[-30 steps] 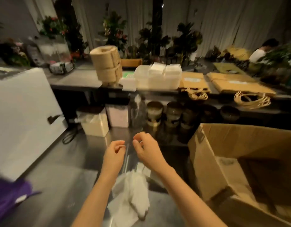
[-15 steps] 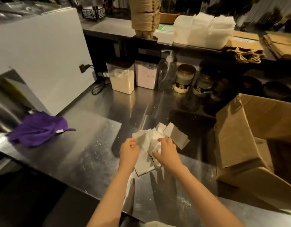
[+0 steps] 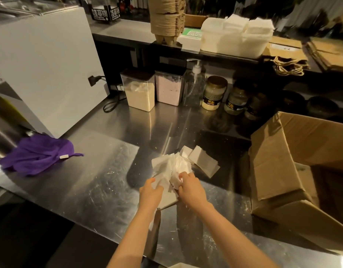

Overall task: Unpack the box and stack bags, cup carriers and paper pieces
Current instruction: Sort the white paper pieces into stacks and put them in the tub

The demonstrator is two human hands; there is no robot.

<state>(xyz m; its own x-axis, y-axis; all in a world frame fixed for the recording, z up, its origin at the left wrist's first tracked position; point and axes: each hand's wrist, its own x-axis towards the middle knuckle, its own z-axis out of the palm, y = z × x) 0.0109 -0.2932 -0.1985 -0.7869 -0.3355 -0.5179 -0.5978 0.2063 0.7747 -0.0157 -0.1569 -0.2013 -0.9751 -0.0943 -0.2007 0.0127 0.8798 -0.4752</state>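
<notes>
White, thin paper pieces (image 3: 171, 166) lie in a loose, fanned heap on the brushed steel counter (image 3: 101, 180), just ahead of your left hand (image 3: 150, 194) and right hand (image 3: 190, 187), whose fingers curl onto its near edge. The sheets look light, limp and apt to slide on each other, so take the heap by both sides and square it rather than lifting one corner.

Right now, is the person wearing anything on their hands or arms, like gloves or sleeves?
No gloves and no sleeves. The left hand and right hand are bare, and so are the left forearm and right forearm down to the picture's edge. I see no watch or bracelet. The light is dim, so a thin ring could be missed.
</notes>
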